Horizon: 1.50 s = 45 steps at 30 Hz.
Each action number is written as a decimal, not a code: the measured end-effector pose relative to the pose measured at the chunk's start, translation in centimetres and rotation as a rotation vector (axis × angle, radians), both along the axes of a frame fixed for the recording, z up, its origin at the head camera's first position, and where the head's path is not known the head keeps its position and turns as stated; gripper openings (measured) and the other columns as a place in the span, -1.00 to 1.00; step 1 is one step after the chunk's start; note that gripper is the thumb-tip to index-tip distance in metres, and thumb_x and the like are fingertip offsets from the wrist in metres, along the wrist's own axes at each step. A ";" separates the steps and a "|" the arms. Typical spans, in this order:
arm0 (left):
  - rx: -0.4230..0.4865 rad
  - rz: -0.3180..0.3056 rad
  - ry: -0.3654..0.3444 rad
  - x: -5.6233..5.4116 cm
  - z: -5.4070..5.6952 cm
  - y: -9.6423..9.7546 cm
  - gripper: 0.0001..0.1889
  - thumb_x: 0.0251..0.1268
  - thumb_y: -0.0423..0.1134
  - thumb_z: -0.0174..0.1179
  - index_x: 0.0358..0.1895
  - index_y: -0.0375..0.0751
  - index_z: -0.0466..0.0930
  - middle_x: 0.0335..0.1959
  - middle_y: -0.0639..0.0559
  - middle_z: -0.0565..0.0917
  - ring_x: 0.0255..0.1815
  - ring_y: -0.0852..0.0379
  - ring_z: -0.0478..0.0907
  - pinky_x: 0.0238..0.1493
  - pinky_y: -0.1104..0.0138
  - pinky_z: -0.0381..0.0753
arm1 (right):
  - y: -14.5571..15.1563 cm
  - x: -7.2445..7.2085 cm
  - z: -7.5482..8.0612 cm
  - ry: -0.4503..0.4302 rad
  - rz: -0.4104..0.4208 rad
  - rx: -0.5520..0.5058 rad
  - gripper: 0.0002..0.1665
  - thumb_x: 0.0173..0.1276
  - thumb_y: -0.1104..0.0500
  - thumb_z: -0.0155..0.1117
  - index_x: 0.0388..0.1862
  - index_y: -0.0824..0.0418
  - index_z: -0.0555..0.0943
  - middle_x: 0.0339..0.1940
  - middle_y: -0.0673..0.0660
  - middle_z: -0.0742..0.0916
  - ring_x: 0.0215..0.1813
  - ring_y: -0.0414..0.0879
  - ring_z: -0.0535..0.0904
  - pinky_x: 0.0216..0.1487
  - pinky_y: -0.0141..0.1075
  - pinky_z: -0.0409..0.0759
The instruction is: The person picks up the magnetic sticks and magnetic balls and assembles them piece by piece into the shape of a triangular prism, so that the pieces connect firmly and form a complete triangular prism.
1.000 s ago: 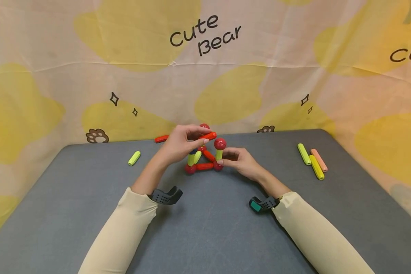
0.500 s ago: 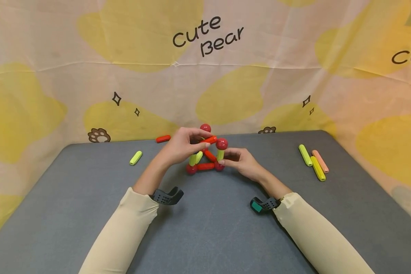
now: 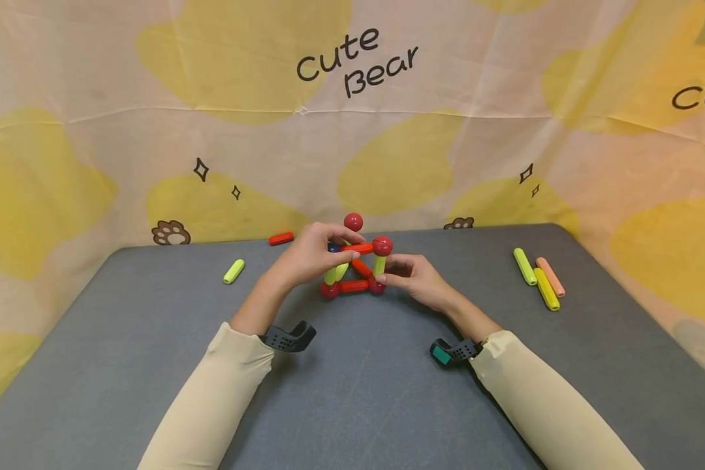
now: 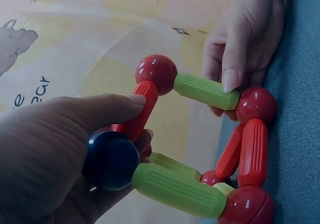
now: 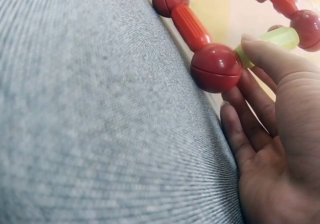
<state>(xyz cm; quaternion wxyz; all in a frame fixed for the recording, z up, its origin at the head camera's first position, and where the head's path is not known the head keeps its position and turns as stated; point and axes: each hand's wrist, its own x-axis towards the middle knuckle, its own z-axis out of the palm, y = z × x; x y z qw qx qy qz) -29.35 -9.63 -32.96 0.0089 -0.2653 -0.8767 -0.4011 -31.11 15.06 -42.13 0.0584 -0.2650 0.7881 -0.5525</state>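
A frame of toy rods and balls stands on the table, its base made of red rods and red balls. My left hand [image 3: 314, 256] pinches a red rod [image 4: 146, 110] between thumb and fingers at the frame's top. That rod spans from a blue ball [image 4: 111, 160] to a red ball [image 4: 156, 74], touching the red one. My right hand [image 3: 420, 282] pinches the upright green rod [image 4: 206, 90] under that ball, close to the lower red ball [image 5: 216, 67]. Behind my left hand another red ball [image 3: 354, 222] sits higher; its support is mostly hidden.
On the grey table [image 3: 352, 391], a loose red rod [image 3: 281, 239] and a green rod [image 3: 234, 271] lie to the left. At right lie a green rod [image 3: 525, 266], a yellow rod [image 3: 546, 289] and a pink rod [image 3: 550, 277]. A printed cloth [image 3: 258, 150] hangs behind.
The red rod in my left hand has swung down from a tilt to level, and its right end now meets the top red ball. My right hand keeps its grip on the upright green rod.
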 end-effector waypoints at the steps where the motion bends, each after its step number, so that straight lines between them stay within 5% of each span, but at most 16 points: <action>1: -0.002 0.003 -0.001 0.0 0.1 0.0 -0.75 0.30 -0.26 0.37 0.03 -0.10 0.76 -0.11 0.00 0.79 -0.20 0.08 0.63 -0.23 0.30 0.60 | 0.0 0.0 0.0 0.002 -0.002 0.004 -0.67 0.37 0.25 0.38 0.09 0.28 0.67 0.00 0.27 0.77 0.03 -0.06 0.68 0.08 -0.35 0.63; 7: -0.030 -0.012 -0.027 0.0 0.3 -0.4 -0.73 0.30 -0.24 0.37 0.06 -0.09 0.75 -0.14 0.01 0.77 -0.30 0.08 0.58 -0.30 0.32 0.55 | -0.1 0.0 0.0 0.000 0.002 -0.002 -0.65 0.30 0.26 0.45 0.06 0.27 0.68 -0.04 0.22 0.77 0.00 -0.09 0.70 0.07 -0.35 0.65; 11: -0.023 -0.019 -0.073 -0.2 0.1 -1.0 -0.72 0.43 -0.04 0.25 0.07 -0.04 0.73 -0.15 0.02 0.73 -0.21 0.06 0.57 -0.16 0.25 0.57 | -0.2 0.1 0.0 0.005 0.008 -0.004 -0.59 0.22 0.28 0.51 0.06 0.28 0.68 -0.07 0.24 0.78 -0.02 -0.09 0.71 0.07 -0.37 0.66; 15: 0.027 0.060 -0.092 -1.0 -0.8 -1.7 -0.53 0.62 0.08 -0.09 0.09 -0.16 0.71 0.00 -0.10 0.74 0.05 -0.03 0.61 0.17 0.10 0.59 | -0.2 0.1 0.0 0.025 0.007 0.003 -0.60 0.21 0.29 0.52 0.03 0.29 0.68 -0.10 0.26 0.78 -0.05 -0.05 0.72 0.04 -0.37 0.67; 19: 0.062 0.212 -0.115 -2.1 -3.1 -2.2 -0.46 0.67 0.05 -0.22 0.14 -0.26 0.67 0.13 -0.20 0.72 0.18 -0.12 0.60 0.31 0.02 0.55 | -0.2 0.1 -0.1 0.041 0.005 0.046 -0.63 0.23 0.24 0.52 0.02 0.22 0.69 -0.09 0.20 0.79 -0.05 -0.03 0.70 0.04 -0.36 0.66; 21: 0.092 0.263 -0.146 -2.6 -4.2 -2.4 -0.50 0.65 0.03 -0.16 0.21 -0.26 0.62 0.17 -0.22 0.69 0.21 -0.16 0.59 0.30 0.00 0.55 | -0.2 0.2 -0.1 0.048 0.006 0.069 -0.63 0.24 0.22 0.52 0.03 0.19 0.69 -0.08 0.17 0.79 -0.05 -0.04 0.70 0.05 -0.37 0.65; 23: 0.123 0.248 -0.170 -3.0 -5.3 -2.5 -0.53 0.62 -0.02 -0.09 0.32 -0.24 0.53 0.28 -0.25 0.61 0.29 -0.19 0.55 0.35 -0.02 0.52 | -0.1 0.2 -0.1 0.058 0.015 0.073 -0.61 0.25 0.21 0.51 0.06 0.20 0.68 -0.07 0.17 0.79 -0.04 -0.05 0.70 0.06 -0.36 0.65; 27: 0.133 0.088 -0.192 -3.6 -6.9 -2.5 -0.42 0.51 -0.22 0.04 0.52 -0.28 0.24 0.47 -0.31 0.41 0.47 -0.25 0.39 0.52 -0.08 0.32 | -0.1 0.2 0.0 0.081 0.026 0.059 -0.60 0.24 0.24 0.50 0.07 0.25 0.68 -0.07 0.18 0.79 -0.04 -0.05 0.71 0.07 -0.34 0.65; 30: 0.137 0.016 -0.172 -3.8 -7.7 -2.5 -0.39 0.41 -0.37 0.09 0.50 -0.37 0.23 0.41 -0.35 0.47 0.42 -0.26 0.44 0.51 -0.08 0.33 | -0.2 0.2 0.0 0.089 0.005 0.054 -0.63 0.26 0.26 0.49 0.05 0.25 0.69 -0.07 0.19 0.79 -0.01 -0.01 0.71 0.06 -0.34 0.65; 35: 0.194 0.110 -0.103 -3.8 -8.3 -2.8 -0.53 0.33 -0.40 0.22 0.29 -0.43 0.45 0.18 -0.36 0.64 0.19 -0.24 0.61 0.35 -0.04 0.53 | -0.5 0.0 0.0 0.093 -0.140 0.047 -0.55 0.30 0.25 0.45 0.17 0.24 0.65 0.02 0.23 0.78 0.03 0.02 0.72 -0.03 -0.39 0.66; 40: 0.216 0.203 -0.063 -3.9 -8.6 -3.0 -0.59 0.30 -0.28 0.36 0.15 -0.37 0.55 0.07 -0.30 0.69 0.08 -0.18 0.67 0.24 0.03 0.62 | -0.6 0.2 -0.1 0.077 -0.290 0.004 -0.68 0.36 0.25 0.38 0.07 0.29 0.64 -0.14 0.26 0.75 -0.22 -0.06 0.70 -0.25 -0.40 0.69; 45: 0.206 0.239 -0.047 -3.9 -8.7 -3.1 -0.62 0.27 -0.25 0.38 0.08 -0.33 0.57 0.02 -0.26 0.70 0.01 -0.14 0.69 0.19 0.04 0.65 | -1.1 1.0 -0.1 0.132 -0.177 0.016 -0.83 0.37 0.24 0.36 -0.09 0.24 0.68 -0.31 0.18 0.74 -0.36 -0.12 0.61 -0.31 -0.39 0.61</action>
